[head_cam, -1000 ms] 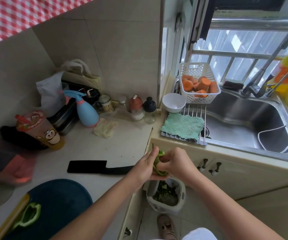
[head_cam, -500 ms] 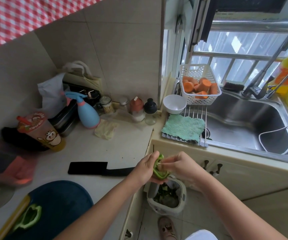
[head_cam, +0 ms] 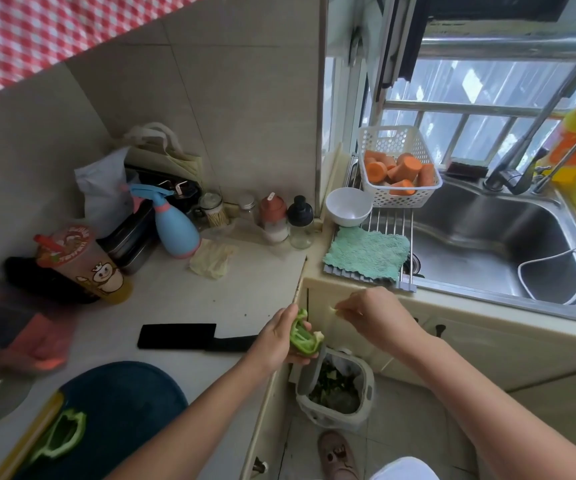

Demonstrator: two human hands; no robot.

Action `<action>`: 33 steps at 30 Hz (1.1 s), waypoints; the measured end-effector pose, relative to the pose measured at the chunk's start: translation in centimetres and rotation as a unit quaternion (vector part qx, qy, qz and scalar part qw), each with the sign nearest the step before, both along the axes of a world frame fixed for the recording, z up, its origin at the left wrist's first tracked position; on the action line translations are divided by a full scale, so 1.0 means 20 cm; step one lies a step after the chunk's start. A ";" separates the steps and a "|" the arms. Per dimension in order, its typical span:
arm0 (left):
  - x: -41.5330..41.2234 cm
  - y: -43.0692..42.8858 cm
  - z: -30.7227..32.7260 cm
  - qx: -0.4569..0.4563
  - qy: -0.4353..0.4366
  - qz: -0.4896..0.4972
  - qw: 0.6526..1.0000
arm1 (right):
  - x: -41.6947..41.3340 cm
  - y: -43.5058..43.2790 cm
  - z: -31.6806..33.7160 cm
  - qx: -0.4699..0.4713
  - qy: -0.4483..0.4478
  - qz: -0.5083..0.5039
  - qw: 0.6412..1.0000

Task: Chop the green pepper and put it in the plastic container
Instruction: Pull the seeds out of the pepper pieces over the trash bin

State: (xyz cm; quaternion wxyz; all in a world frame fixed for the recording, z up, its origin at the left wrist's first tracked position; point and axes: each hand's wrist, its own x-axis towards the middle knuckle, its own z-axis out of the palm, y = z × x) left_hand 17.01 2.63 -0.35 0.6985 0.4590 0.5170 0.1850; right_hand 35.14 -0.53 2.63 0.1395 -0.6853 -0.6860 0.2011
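From the head view, the left hand (head_cam: pixel 277 342) is held just past the edge of the table (head_cam: pixel 182 296). Its grip is curled around a pepper half (head_cam: pixel 303 337), hollow side up, with the fingers underneath and the thumb along the near rim. The right hand (head_cam: pixel 375 317) is just beside it, apart from the pepper. Its grip is nearly closed, fingertips pinching a small pale scrap (head_cam: pixel 332 309) in front of the cabinet. Both hands hang above a waste bin (head_cam: pixel 368 382) on the floor, which holds dark green trimmings.

A second pepper half (head_cam: pixel 60 435) lies cut side up on the dark blue cutting board (head_cam: pixel 130 393) at the near left of the table. A black knife (head_cam: pixel 189 337) lies flat on the table between the board and the left hand, touched by neither hand.

The white plastic basket (head_cam: pixel 394 142) sits well apart — on the rack at the far corner of the sink (head_cam: pixel 487 244) — and has carrot chunks (head_cam: pixel 399 169) in it. A white bowl (head_cam: pixel 348 206) and a green cloth (head_cam: pixel 366 254) lie just in front of it.
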 end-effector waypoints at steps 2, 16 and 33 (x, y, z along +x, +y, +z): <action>0.00 0.01 0.00 0.040 -0.004 0.006 0.999 | 0.01 0.00 -0.02 -0.018 -0.021 0.022 0.999; 0.04 -0.02 0.03 0.165 0.023 -0.063 0.984 | -0.04 -0.05 0.06 -0.024 0.084 0.102 0.991; 0.12 -0.03 0.06 0.189 0.045 -0.023 0.981 | -0.17 -0.03 -0.02 -0.096 -0.042 0.045 0.994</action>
